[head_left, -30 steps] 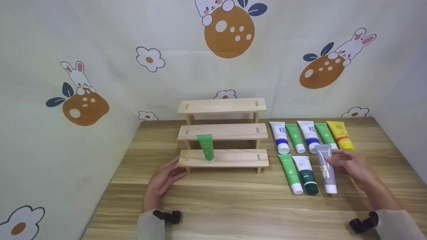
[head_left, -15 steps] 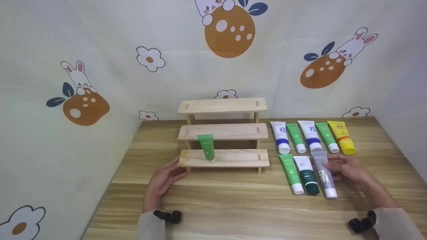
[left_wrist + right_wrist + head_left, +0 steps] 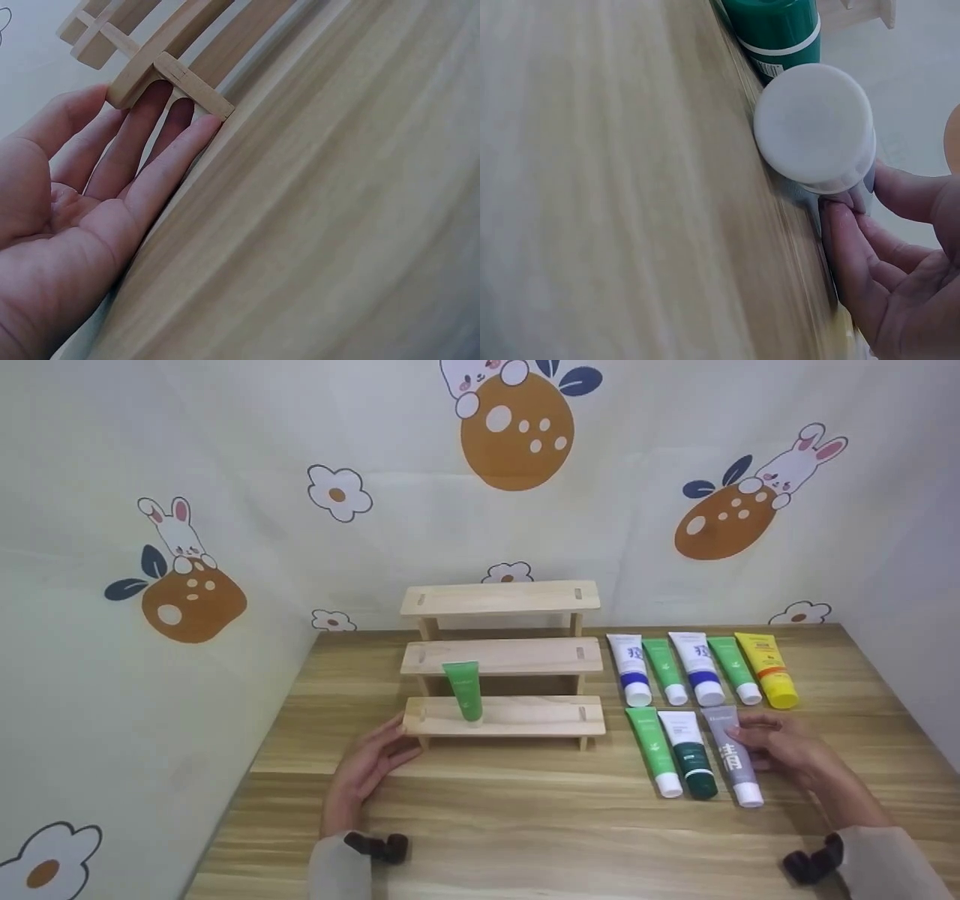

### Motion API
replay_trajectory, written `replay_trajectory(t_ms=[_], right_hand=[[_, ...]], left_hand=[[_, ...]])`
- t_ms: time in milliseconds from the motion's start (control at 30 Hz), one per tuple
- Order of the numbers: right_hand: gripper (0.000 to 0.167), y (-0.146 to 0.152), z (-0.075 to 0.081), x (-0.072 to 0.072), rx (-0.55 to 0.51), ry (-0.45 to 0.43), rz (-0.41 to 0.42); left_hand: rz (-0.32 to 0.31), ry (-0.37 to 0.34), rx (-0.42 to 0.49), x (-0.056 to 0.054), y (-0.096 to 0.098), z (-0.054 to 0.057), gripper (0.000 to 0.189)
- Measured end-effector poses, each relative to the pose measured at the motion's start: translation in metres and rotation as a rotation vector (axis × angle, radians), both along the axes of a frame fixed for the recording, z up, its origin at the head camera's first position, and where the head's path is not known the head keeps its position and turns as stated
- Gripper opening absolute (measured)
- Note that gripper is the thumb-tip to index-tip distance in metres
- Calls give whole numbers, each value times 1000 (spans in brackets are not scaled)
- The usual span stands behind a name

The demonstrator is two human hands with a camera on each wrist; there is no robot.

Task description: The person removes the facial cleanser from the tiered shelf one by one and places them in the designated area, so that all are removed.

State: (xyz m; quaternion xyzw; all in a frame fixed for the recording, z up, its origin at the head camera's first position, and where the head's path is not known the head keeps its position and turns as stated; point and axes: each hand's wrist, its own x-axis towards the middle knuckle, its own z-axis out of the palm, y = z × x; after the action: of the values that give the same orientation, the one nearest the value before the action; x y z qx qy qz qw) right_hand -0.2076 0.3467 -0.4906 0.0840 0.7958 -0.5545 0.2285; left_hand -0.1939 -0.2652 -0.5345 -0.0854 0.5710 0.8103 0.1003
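Note:
My right hand (image 3: 787, 746) grips a grey tube with a white cap (image 3: 731, 750), thumb over its top and fingers along its right side. That tube lies low at the right end of the front row, beside a white and dark-green tube (image 3: 688, 754) and a green tube (image 3: 654, 750). In the right wrist view its white cap (image 3: 814, 124) faces the camera. My left hand (image 3: 371, 765) holds the left end of the lowest step of a three-step wooden shelf (image 3: 532, 716); thumb and fingertips meet the wood (image 3: 142, 71). One green tube (image 3: 465, 690) stands cap-down on that step.
Behind the front row lies a back row: two white and blue tubes (image 3: 697, 667), two green tubes (image 3: 735, 669) and a yellow tube (image 3: 769, 669). A patterned cloth (image 3: 412, 525) hangs behind and beside the wooden table (image 3: 510, 825).
The right hand has lowered the grey tube beside the dark-green one, its top end coming down toward the table. The left hand has stayed at the shelf.

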Motion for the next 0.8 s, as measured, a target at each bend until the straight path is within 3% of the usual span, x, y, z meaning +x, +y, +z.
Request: replay_trajectory(t_ms=[467, 800], right_hand=[[80, -7, 6, -1, 54, -15, -9], [73, -14, 28, 4, 254, 69, -24]], left_hand=[[-12, 13, 27, 1, -1, 0, 55], [-30, 21, 38, 2, -2, 0, 57]])
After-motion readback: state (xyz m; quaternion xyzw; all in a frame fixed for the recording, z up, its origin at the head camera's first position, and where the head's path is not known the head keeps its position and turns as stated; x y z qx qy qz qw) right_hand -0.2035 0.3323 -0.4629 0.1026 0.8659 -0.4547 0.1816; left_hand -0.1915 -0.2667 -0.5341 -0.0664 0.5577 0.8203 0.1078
